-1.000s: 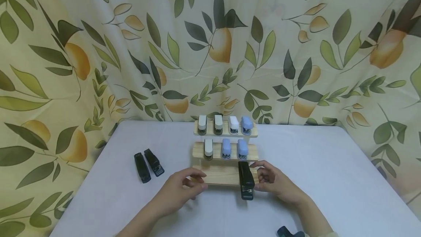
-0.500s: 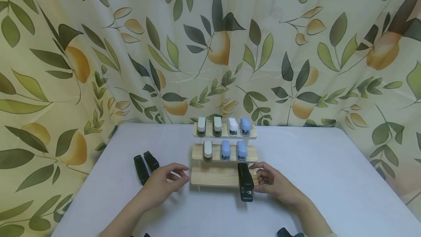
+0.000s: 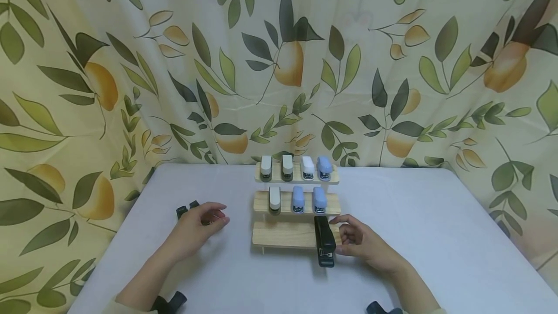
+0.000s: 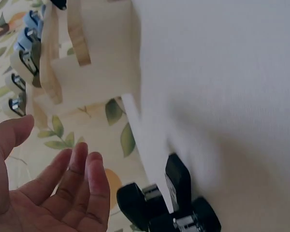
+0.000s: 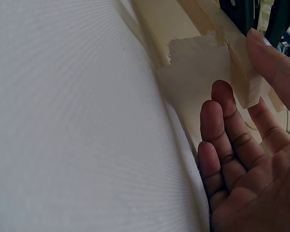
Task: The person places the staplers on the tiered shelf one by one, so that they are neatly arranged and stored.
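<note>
My right hand (image 3: 364, 243) holds the right end of the lowest shelf of a three-tier wooden rack (image 3: 283, 235), thumb at the front edge and index finger at the back. Right beside the thumb, a long black stapler (image 3: 324, 239) lies on that shelf, its front end jutting past the edge. My left hand (image 3: 196, 224) is off to the left of the rack, fingers loosely bent with nothing between them. It partly covers two black staplers (image 3: 181, 211) on the table; in the left wrist view these black staplers (image 4: 179, 193) lie beyond the fingertips.
Small staplers in grey, white and blue stand on the upper tiers: a grey-topped stapler (image 3: 274, 198) and two blue ones (image 3: 298, 198) in the middle, several more on top. A white cloth covers the table (image 3: 414, 207). Behind hangs a leaf-and-fruit patterned curtain (image 3: 279, 110).
My left hand has left the rack's lower left end and moved left, over to the two black staplers. My right hand stays at the rack's right end.
</note>
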Tool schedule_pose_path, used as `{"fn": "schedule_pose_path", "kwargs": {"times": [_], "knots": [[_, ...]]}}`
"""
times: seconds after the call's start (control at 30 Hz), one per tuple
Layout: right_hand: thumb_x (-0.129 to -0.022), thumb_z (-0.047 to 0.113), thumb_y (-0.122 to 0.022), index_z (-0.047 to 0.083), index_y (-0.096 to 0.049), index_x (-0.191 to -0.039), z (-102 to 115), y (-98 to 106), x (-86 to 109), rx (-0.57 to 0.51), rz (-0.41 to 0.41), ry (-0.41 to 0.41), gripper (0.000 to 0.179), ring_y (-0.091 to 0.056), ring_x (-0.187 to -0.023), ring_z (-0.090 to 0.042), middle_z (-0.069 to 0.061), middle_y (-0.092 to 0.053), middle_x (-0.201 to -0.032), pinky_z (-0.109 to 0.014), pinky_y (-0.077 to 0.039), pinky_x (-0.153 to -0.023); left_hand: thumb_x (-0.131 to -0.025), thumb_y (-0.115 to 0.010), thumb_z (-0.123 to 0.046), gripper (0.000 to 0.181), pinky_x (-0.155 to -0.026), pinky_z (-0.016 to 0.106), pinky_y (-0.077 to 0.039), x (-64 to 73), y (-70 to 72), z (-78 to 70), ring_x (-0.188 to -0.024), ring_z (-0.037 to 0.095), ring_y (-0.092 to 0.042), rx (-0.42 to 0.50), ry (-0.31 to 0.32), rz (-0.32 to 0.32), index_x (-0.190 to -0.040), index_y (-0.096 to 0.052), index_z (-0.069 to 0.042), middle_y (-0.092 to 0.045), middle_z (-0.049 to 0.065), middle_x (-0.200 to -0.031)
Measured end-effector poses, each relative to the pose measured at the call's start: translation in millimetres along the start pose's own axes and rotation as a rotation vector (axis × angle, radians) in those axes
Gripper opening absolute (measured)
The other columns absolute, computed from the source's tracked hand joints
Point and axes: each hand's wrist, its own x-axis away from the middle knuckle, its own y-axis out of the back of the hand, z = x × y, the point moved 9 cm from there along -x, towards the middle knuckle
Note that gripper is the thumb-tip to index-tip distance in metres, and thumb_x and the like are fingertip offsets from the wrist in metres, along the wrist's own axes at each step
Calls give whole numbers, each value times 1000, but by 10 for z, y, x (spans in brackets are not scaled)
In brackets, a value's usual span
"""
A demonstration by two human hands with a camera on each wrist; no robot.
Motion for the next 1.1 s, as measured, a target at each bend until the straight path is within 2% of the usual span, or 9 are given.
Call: {"fn": "schedule_pose_path", "kwargs": {"times": [0.13,0.33,0.53,0.77,0.97,1.1], "knots": [[-88,8,-78,2,-44,-144,1,2,-3,8,-10,-16,65,-60,-87,-12,-6,-55,-96,-27,-52,-76,-97,-73,-38,45,-91,37,-58,-17,92,34,-108,19,-66,-46,3,-25,-135,-65,-15,-71,4,-118],[-88,8,-79,2,-45,-143,6,7,-9,27,-16,-17,66,-59,-87,-13,-7,-55,-96,-27,-52,-75,-96,-73,-43,53,-98,47,-57,-44,209,112,-118,29,-64,-84,20,-49,-139,-62,-15,-65,12,-136],[-88,8,-79,2,-45,-143,4,5,-7,23,-14,-17,66,-59,-87,-13,-6,-56,-97,-26,-53,-76,-96,-72,-47,63,-111,64,-45,-98,282,240,-142,46,-47,-134,22,-48,-145,-56,-12,-54,17,-150],[-88,10,-79,3,-44,-144,-9,-1,2,27,-14,-36,66,-59,-89,-13,-6,-56,-98,-26,-53,-77,-96,-69,-53,73,-115,69,-38,-157,313,474,-148,52,-35,-155,69,-13,-149,-50,-7,-39,26,-160],[-88,10,-80,3,-44,-144,-7,0,6,29,-21,-45,67,-59,-89,-13,-6,-55,-98,-26,-52,-77,-95,-66,-61,85,-119,69,-31,-218,328,607,-150,54,-30,-177,89,19,-153,-44,-3,-34,31,-161],[-88,10,-80,3,-44,-144,-7,5,7,25,-23,-40,66,-59,-89,-13,-6,-55,-98,-26,-52,-77,-94,-65,-64,90,-119,69,-31,-270,334,704,-149,55,-30,-193,96,30,-154,-42,-1,-34,33,-161]]}}
